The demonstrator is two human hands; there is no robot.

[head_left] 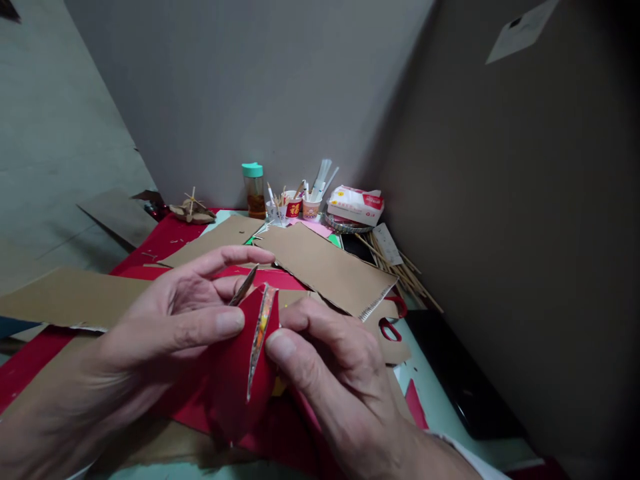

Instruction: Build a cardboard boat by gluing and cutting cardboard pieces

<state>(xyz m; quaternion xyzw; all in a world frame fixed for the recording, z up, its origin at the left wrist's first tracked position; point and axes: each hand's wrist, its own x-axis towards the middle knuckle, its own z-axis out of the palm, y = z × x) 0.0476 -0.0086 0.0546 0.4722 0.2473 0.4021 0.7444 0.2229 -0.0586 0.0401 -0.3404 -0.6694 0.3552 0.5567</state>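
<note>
**Red card piece [235, 380] pinched between both hands**

The red card piece is held up off the table, bent into a curve so that its cut edge, showing a pale, speckled core, faces the camera. The left hand [165, 320] clamps it from one side, thumb pressed flat on the red face and forefinger stretched over the top. The right hand [335, 373] clamps the other side, with its thumb tip right at the cut edge. Both sets of fingers are closed on the piece. A thin grey sliver stands up just behind the left thumb; what it is cannot be told.

By its look the piece is light, stiff enough to hold a bend, and likely to crease or split its red skin if it is squeezed hard. The flat faces close to the edge look like the safest hold, as both thumbs have it.

Counted:
- **In the fingers:** one red piece, held by two hands.
- **Just past the right fingertips:** one pair of red-handled scissors [391, 320].
- **Beyond the fingertips:** at least three brown cardboard sheets [325, 267].
- **Well beyond, by the wall:** three small cups [293, 205] of pens and sticks, one teal-capped bottle [255, 190], one tissue pack [356, 205] and a loose bundle of thin sticks [405, 273].
</note>
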